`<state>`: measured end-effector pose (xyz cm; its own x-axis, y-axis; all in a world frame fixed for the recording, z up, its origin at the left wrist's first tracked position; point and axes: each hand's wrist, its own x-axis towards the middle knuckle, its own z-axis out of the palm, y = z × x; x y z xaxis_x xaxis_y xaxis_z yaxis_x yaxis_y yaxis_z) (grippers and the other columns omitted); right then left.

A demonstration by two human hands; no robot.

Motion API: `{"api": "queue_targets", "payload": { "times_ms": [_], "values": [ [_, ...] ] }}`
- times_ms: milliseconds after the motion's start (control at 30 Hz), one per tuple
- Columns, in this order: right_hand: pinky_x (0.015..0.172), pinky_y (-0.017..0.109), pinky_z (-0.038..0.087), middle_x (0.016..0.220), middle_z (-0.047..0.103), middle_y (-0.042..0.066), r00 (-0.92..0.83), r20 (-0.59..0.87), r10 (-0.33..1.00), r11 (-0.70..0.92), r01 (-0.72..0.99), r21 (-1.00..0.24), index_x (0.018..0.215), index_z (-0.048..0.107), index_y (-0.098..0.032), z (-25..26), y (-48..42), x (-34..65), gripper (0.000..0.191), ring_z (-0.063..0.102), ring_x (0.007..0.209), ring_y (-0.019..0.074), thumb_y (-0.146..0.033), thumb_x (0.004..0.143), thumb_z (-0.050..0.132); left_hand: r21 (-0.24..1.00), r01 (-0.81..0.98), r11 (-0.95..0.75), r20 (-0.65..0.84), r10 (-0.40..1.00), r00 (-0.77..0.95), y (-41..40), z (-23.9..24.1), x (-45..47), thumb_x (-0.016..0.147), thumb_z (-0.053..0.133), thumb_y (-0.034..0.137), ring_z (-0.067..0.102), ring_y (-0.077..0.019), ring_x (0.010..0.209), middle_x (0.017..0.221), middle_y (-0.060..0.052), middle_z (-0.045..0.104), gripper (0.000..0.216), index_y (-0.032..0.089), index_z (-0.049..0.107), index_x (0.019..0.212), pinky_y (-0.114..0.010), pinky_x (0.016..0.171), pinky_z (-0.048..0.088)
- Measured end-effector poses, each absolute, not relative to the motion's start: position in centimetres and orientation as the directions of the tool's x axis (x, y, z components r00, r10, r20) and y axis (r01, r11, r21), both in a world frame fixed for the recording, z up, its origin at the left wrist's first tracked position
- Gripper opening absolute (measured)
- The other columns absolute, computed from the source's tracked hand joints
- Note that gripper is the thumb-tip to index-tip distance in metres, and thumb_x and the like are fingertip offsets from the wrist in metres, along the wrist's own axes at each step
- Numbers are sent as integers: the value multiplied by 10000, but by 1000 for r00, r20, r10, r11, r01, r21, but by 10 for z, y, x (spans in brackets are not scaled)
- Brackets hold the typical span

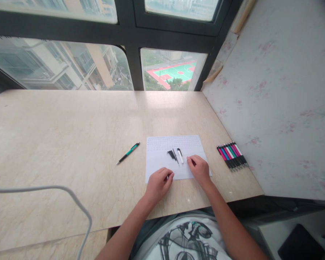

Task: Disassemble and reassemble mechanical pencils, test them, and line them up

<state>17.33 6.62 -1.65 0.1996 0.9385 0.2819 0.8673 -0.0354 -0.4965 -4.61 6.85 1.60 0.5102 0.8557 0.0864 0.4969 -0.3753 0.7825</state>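
Observation:
A sheet of paper (157,162) with rows of writing along its top lies on the stone-like counter. Pen parts rest on it: black pieces (171,155), a thin dark refill (175,155) and a white pen barrel (180,156) with a black clip end. My left hand (158,182) is at the paper's lower edge, thumb and fingers curled together; a small light spot shows between them, too small to name. My right hand (199,168) is over the paper's right side, just right of the white barrel, fingertips closed in a pinch. Whatever they hold is hidden.
A green and black pen (128,153) lies left of the paper. Several coloured pens (231,156) are lined up at the right, close to the wallpapered wall (273,108). A grey cable (70,191) loops over the counter (70,137) at lower left. Windows stand behind.

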Motion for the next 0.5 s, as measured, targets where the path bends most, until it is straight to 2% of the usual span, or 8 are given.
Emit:
{"api": "queue_targets", "payload": {
  "times_ms": [367, 500],
  "values": [
    [572, 256, 308, 661, 589, 17, 199, 254, 947, -56, 876, -478, 650, 576, -196, -14, 66, 174, 341, 506, 613, 141, -320, 932, 431, 781, 495, -380, 86, 851, 517, 69, 16, -46, 935, 431, 299, 549, -152, 657, 749, -29, 612, 233, 205, 624, 845, -273, 628, 407],
    [551, 261, 281, 668, 613, 17, 188, 178, 966, -91, 891, -444, 649, 590, -203, -2, 71, 170, 318, 514, 614, 144, -317, 916, 459, 785, 492, -376, 85, 852, 516, 69, 17, -45, 929, 444, 289, 550, -150, 653, 746, -26, 614, 219, 204, 629, 849, -265, 623, 405]
  ]
}}
